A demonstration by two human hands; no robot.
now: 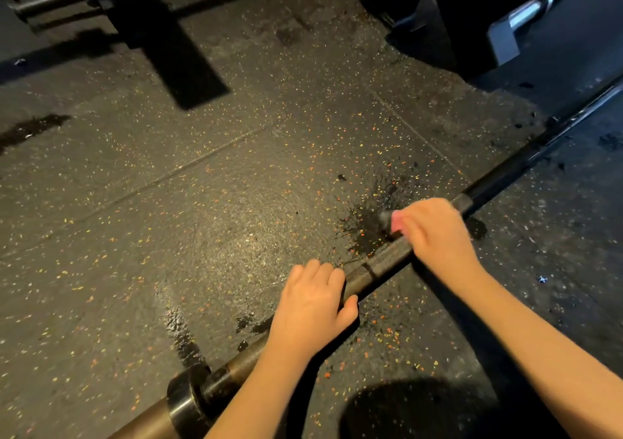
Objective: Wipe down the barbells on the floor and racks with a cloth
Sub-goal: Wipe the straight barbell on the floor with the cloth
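Down on the speckled rubber floor, a long barbell is lying diagonally, with wet patches darkening the surface beside it. The left hand is curling round the shaft and gripping it, while the right hand is clutching a small pinkish cloth against the bar further along.

Floor: dark rubber tiles, flecked orange and yellow, seams visible. Lying on it: one barbell, diagonal from lower left to upper right, collar at lower left. Wet splash just beside the shaft; wet streak near the collar. Black rack foot at top.
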